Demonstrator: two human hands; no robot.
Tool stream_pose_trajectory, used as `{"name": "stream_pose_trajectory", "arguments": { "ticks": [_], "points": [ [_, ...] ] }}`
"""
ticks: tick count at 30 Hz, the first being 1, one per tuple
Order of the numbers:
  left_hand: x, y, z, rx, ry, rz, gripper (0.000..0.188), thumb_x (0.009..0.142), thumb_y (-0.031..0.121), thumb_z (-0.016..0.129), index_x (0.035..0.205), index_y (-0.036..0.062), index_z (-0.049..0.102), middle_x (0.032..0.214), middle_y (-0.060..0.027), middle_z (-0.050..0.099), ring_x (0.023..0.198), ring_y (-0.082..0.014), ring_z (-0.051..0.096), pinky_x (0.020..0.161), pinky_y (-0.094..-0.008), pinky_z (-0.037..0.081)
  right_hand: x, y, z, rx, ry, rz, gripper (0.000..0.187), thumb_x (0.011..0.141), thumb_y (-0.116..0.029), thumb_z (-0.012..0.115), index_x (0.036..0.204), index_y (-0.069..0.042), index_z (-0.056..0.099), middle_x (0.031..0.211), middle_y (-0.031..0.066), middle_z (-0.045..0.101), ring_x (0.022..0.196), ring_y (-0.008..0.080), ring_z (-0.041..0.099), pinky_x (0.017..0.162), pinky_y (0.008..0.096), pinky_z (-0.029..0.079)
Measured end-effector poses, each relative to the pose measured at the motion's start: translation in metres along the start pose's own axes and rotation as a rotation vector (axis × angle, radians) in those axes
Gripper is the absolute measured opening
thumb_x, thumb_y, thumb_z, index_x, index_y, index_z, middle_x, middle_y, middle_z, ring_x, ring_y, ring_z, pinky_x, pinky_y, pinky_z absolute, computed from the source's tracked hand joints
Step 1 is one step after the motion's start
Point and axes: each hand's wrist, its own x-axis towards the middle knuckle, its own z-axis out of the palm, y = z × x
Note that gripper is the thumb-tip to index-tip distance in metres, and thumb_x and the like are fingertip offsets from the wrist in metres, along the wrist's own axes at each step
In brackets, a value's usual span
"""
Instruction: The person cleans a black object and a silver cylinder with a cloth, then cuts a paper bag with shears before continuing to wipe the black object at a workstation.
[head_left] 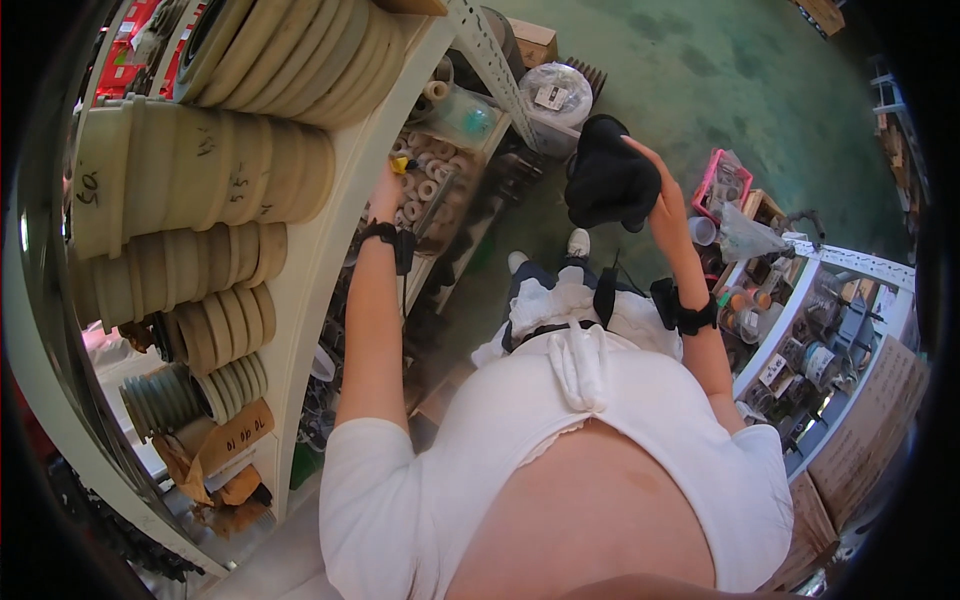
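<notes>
While the person stands between shelves, the right hand grips a black bag, held up ahead. Farther left, the left hand reaches into a shelf bin of small white rollers, fingers hidden. Beige rings stack on the left shelf; green floor beyond.

white shelf | stacked beige rings | small rollers

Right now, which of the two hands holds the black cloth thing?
The right hand holds the black cloth thing; the left hand reaches into the shelf instead.
</notes>
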Motion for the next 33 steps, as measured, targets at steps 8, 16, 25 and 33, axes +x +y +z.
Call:
{"name": "stream_pose_trajectory", "arguments": {
  "ticks": [8, 16, 25, 33],
  "points": [
    [0.004, -0.019, 0.006, 0.075, -0.042, 0.179, 0.038, 0.073, 0.020, 0.066, 0.104, 0.0081, 0.047, 0.094, -0.0082, 0.057, 0.096, -0.0260, 0.053, 0.089, -0.0396, 0.036, -0.013, 0.004, -0.005, -0.074, -0.121, 0.057, 0.040, 0.084, -0.002, 0.034, 0.122, -0.008, 0.046, 0.105, 0.0169, 0.057, 0.100, 0.0269, 0.055, 0.088, 0.0280, 0.038],
    [-0.046, -0.006, -0.024, -0.097, 0.253, 0.480, 0.025, 0.084, 0.014, 0.051, 0.106, 0.0028, 0.048, 0.090, -0.0168, 0.054, 0.084, -0.0343, 0.052, 0.075, -0.0396, 0.041, -0.006, 0.004, 0.001, -0.079, -0.197, 0.085, 0.038, 0.087, -0.002, 0.033, 0.122, -0.011, 0.045, 0.100, 0.0173, 0.057, 0.092, 0.0292, 0.056, 0.083, 0.0284, 0.040],
    [-0.203, 0.066, -0.068, -0.508, 0.419, 0.254, 0.034, 0.089, 0.016, 0.042, 0.121, 0.0038, 0.043, 0.094, -0.0122, 0.053, 0.074, -0.0247, 0.053, 0.067, -0.0332, 0.044, 0.002, 0.005, 0.019, -0.048, -0.271, 0.049, 0.036, 0.088, -0.005, 0.034, 0.123, -0.011, 0.044, 0.097, 0.0180, 0.058, 0.091, 0.0283, 0.057, 0.082, 0.0290, 0.041],
    [-0.226, 0.059, -0.105, -1.488, 0.115, -0.099, 0.038, 0.097, 0.030, 0.025, 0.122, 0.0037, 0.039, 0.098, -0.0131, 0.056, 0.065, -0.0141, 0.057, 0.056, -0.0246, 0.049, 0.008, -0.009, 0.045, -0.150, -0.510, 0.049, 0.039, 0.087, -0.003, 0.033, 0.123, -0.012, 0.044, 0.097, 0.0189, 0.058, 0.091, 0.0331, 0.056, 0.080, 0.0310, 0.042]
  ]
}}
